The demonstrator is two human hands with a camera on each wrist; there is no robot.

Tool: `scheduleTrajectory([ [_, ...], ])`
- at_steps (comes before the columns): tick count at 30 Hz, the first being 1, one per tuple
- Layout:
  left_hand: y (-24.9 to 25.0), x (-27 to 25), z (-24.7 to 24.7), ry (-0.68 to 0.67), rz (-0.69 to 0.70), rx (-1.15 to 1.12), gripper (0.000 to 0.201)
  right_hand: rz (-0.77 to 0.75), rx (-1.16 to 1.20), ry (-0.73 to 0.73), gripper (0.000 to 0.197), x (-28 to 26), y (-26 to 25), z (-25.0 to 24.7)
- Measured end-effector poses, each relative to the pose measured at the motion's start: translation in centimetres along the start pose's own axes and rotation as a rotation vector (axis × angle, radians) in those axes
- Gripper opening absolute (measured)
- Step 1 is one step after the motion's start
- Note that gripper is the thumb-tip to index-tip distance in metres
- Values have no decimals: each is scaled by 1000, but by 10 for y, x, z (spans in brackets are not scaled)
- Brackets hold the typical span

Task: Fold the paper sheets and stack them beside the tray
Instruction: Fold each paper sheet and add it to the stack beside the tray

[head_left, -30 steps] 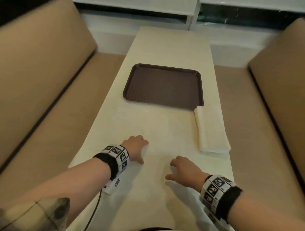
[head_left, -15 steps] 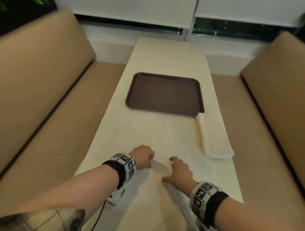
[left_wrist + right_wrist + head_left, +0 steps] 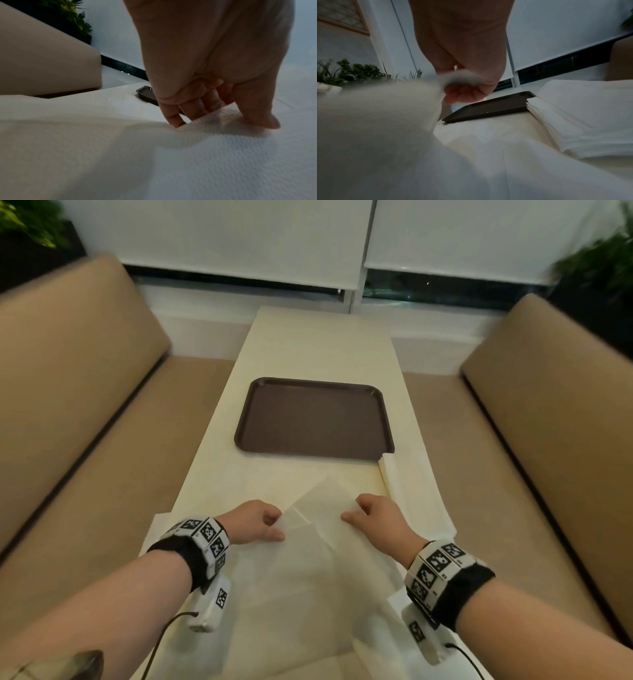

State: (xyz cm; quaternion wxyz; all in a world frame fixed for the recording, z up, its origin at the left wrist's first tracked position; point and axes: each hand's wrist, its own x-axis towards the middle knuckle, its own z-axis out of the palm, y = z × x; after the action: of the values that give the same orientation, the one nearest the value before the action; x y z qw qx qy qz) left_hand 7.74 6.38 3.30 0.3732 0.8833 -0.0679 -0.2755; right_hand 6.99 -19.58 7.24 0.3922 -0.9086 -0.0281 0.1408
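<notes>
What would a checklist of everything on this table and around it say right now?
Surface: long pale table, covered with paper.
Job's things: brown tray sits empty mid-table; folded stack lies at its near right corner, touching it; one loose sheet is lifted at its far edge.
Clutter: nothing seen.
Grippers: left hand pinches the sheet's left side, thumb on top; right hand grips its right side, paper bunched in the fingers.
Cables: thin black wires run from the wrist cameras.
Surroundings: tan benches on both sides, white blinds ahead, green plants in the corners.
</notes>
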Motion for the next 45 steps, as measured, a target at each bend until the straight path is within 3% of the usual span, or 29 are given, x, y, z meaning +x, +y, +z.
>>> scheduleTrajectory([
  [7, -4, 6, 7, 60, -35, -220, 35, -121, -179, 142, 37, 12, -21, -34],
  [10, -5, 8, 11, 65, -43, -299, 55, -116, -205, 173, 36, 18, -24, -53],
  [13, -8, 10, 21, 64, -72, -429, 34, -97, -218, 193, 37, 19, -22, -67],
  [16, -15, 15, 35, 90, -80, -462, 36, -90, -248, 219, 38, 16, -23, -77],
  [18, -20, 20, 42, 125, -85, -423, 39, -89, -247, 245, 39, 14, -26, -85],
  [22, -15, 26, 52, 173, -78, -296, 21, -95, -150, 341, 32, 8, -36, -106],
  [25, 0, 28, 53, 282, -61, -254, 34, -116, -85, 390, 31, 0, -53, -123],
  [28, 38, 24, 41, 450, -1, -505, 45, -175, -10, 391, 30, -9, -73, -137],
  [30, 70, 21, 31, 373, 15, -799, 58, -202, 81, 368, 28, -14, -84, -142],
  [32, 99, 17, 22, 183, 38, -1066, 81, -208, 222, 342, 24, -16, -89, -146],
  [34, 125, 11, 13, 63, 43, -1212, 93, -201, 371, 326, 19, -18, -91, -149],
  [41, 168, -18, -2, -118, 242, -1290, 88, -125, 471, 349, 33, -9, -66, -109],
  [45, 170, -20, 6, -174, 223, -1233, 87, -103, 468, 327, 30, -12, -58, -78],
])
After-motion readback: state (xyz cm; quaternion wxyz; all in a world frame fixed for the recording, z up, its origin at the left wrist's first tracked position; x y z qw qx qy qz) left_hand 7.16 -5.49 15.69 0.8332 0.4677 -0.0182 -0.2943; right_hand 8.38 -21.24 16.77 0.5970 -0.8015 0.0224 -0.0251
